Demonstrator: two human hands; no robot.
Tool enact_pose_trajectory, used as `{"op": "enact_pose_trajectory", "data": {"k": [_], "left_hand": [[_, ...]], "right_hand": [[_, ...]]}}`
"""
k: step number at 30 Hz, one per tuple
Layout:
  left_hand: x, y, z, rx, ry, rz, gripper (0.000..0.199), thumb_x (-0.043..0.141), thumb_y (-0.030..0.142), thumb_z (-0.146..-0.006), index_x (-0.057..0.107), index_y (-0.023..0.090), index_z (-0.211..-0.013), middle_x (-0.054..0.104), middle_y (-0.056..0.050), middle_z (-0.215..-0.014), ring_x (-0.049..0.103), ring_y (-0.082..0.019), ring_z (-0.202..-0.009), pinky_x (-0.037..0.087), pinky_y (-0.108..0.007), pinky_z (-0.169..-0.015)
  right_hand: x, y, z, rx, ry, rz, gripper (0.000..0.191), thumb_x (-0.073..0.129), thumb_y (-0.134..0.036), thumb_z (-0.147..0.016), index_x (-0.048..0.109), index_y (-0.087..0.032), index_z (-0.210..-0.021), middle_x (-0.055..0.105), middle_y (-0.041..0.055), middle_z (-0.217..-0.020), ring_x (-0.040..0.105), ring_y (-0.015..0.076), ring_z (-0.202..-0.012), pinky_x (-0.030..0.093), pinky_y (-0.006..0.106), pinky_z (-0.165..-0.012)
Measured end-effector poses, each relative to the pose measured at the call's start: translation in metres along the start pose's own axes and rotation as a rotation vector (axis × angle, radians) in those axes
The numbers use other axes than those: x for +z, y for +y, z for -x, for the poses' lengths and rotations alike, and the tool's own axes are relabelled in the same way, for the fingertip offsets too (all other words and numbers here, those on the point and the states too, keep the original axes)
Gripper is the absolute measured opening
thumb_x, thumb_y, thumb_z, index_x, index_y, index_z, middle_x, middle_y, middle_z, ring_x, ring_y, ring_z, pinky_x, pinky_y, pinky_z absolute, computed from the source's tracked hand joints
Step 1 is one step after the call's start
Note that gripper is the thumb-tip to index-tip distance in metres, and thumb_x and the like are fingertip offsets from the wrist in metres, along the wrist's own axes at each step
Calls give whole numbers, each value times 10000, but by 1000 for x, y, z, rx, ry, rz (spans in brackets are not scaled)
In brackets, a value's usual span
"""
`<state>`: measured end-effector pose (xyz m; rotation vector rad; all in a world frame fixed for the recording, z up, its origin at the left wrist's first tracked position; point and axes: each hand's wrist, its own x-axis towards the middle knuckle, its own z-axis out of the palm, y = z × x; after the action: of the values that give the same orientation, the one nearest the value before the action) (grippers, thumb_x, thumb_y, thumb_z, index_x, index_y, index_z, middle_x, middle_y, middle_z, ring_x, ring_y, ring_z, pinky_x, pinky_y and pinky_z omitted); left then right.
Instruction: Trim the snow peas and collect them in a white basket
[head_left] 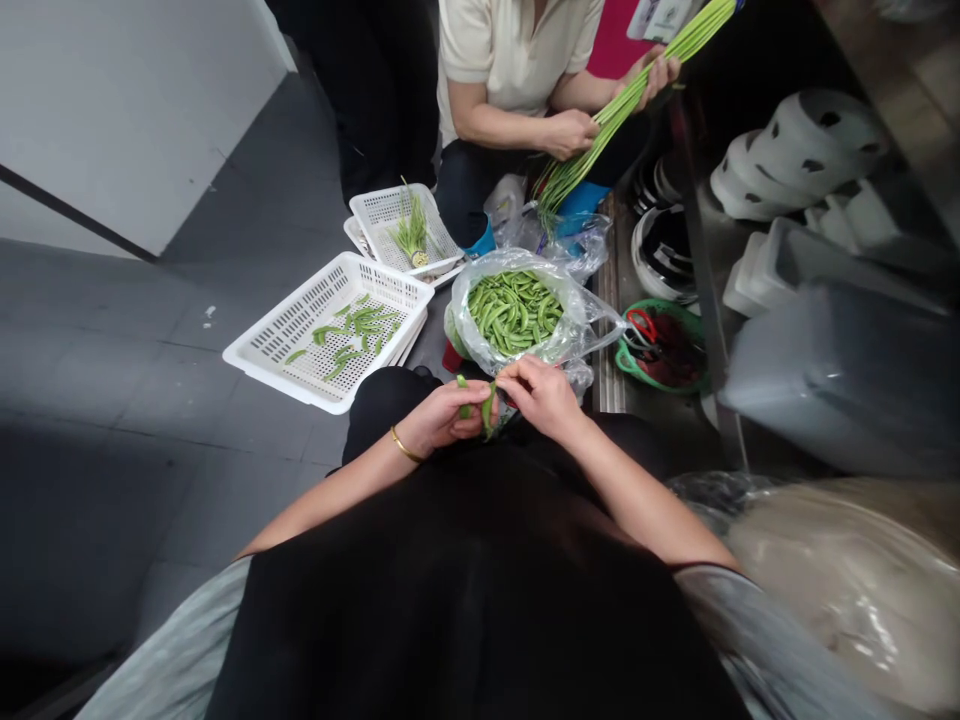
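Note:
My left hand (454, 412) is closed on green pea pods (487, 410), one between thumb and fingers and another sticking up beside it. At the tip of the right pod my right hand (541, 395) pinches with thumb and forefinger. Just beyond my hands, a clear plastic bag (463, 305) stands with its mouth spread, full of pea pods (516, 312). To the left lies a white slotted basket (277, 345) with several loose pods (366, 320) on its bottom.
Opposite, a co-worker's hands (574, 135) hold a bundle of long green stems (622, 110). A smaller white basket (367, 208) holds cut stem tips. At right, a green basket (660, 385) carries red-handled scissors (643, 326); grey bins (840, 380) stand beyond.

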<state>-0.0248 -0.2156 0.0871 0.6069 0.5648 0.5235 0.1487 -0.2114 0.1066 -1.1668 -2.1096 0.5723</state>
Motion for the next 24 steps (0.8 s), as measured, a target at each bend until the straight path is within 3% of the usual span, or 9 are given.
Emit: {"op": "enact_pose_trajectory", "data": {"k": [4, 7, 10, 13, 16, 18, 20, 23, 24], "left_hand": [[3, -6, -6, 75, 140, 41, 284, 645, 368, -776, 579, 104, -697, 370, 70, -413, 213, -13, -313, 138, -147, -323], [-3, 0, -3, 233, 318, -29, 299, 649, 388, -778, 606, 94, -742, 394, 66, -420, 192, -9, -320, 122, -155, -329], [-10, 5, 3, 356, 439, -152, 322, 628, 417, -797, 627, 96, -772, 373, 72, -401, 209, -20, -321, 136, -169, -338], [-10, 5, 6, 377, 476, -240, 322, 612, 432, -808, 621, 114, -757, 362, 76, -401, 224, -27, -326, 153, -176, -346], [-6, 2, 8, 358, 473, -355, 317, 599, 436, -816, 613, 125, -756, 408, 61, -448, 250, -31, -350, 172, -184, -360], [-4, 3, 12, 364, 462, -497, 323, 577, 435, -832, 606, 130, -729, 442, 44, -496, 290, -39, -386, 219, -190, -388], [-4, 7, 21, 417, 478, -733, 323, 534, 410, -864, 610, 133, -714, 486, 16, -557, 390, -65, -465, 318, -201, -463], [-3, 19, 36, 570, 541, -1196, 267, 457, 326, -908, 655, 147, -928, 604, -57, -795, 550, -145, -744, 437, -273, -703], [-1, 24, 40, 602, 506, -1337, 263, 449, 297, -908, 644, 159, -1018, 619, -80, -899, 562, -170, -847, 438, -305, -781]], "right_hand": [[3, 0, 8, -27, 56, 254, 219, 455, -237, -938, 592, -170, -780, 599, 67, -760, 549, 170, -678, 425, 280, -624], [-19, 3, 15, -51, 71, 155, 175, 485, -240, -931, 593, -185, -804, 616, 49, -765, 564, 164, -706, 443, 274, -669], [-47, 9, 21, 36, 87, 53, 169, 528, -259, -910, 583, -192, -764, 601, 25, -720, 559, 156, -680, 443, 271, -660], [-53, 11, 21, 150, 9, -13, 135, 577, -322, -879, 600, -189, -893, 607, 25, -788, 562, 146, -651, 449, 265, -632], [-30, 7, 14, 125, -171, 12, 234, 575, -338, -882, 580, -186, -1061, 618, 55, -916, 584, 156, -714, 452, 269, -662], [-14, 3, 10, 24, -293, 49, 160, 495, -288, -929, 605, -175, -952, 620, 55, -856, 581, 161, -744, 436, 267, -684], [-5, 2, 8, -81, -356, 45, 235, 416, -236, -958, 595, -164, -824, 605, 46, -763, 566, 154, -732, 418, 256, -682], [-7, -1, 11, -182, -413, 85, 262, 411, -219, -956, 570, -159, -756, 571, 36, -713, 526, 137, -667, 382, 243, -628], [-10, -2, 12, -209, -436, 118, 259, 423, -222, -950, 567, -160, -743, 560, 31, -700, 510, 133, -641, 367, 243, -604]]}}
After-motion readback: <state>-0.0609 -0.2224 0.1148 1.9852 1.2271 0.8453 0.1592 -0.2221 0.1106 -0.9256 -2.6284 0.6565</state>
